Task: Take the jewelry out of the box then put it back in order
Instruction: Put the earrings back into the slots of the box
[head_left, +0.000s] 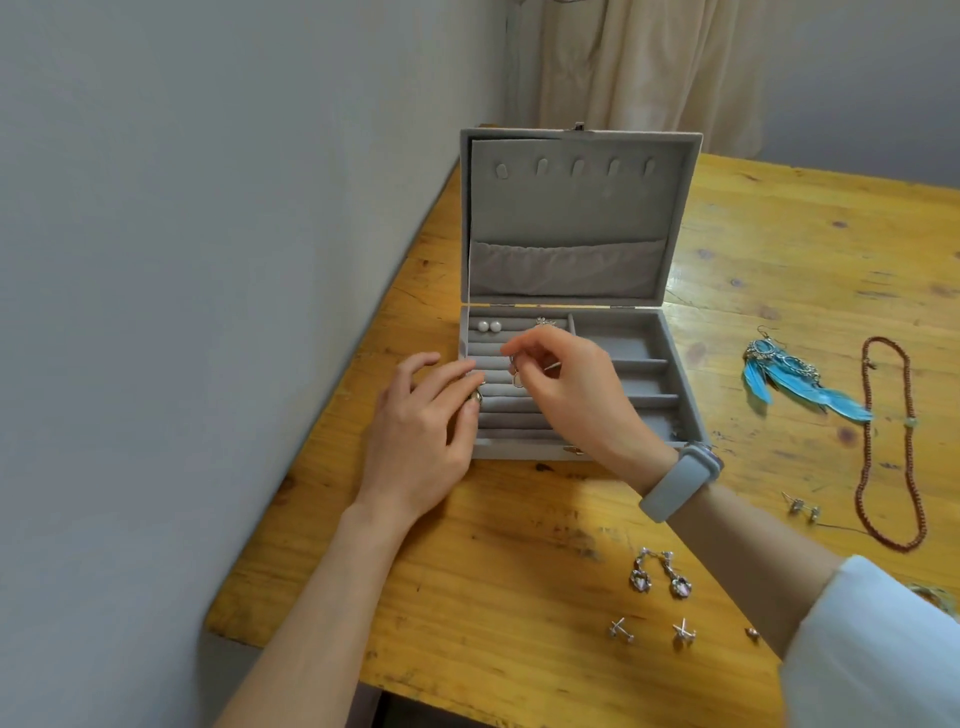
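Soft, even daylight, moderately bright; glossy glare patches on the yellow varnished wooden bench (519, 571), strongest just below the open grey velvet jewelry box (644, 332) and by its right hinge corner. Shadows faint and diffuse: a weak one under the left hand (421, 441), deeper shade inside the box's compartments. Wide-angle bowing bends the bench edge and the plain grey wall (208, 208); white sleeve (872, 649) at lower right soft and blurred, overall detail slightly smeared.

Matt grey velvet box (675, 364) on glossy, knotty wooden table (519, 545).
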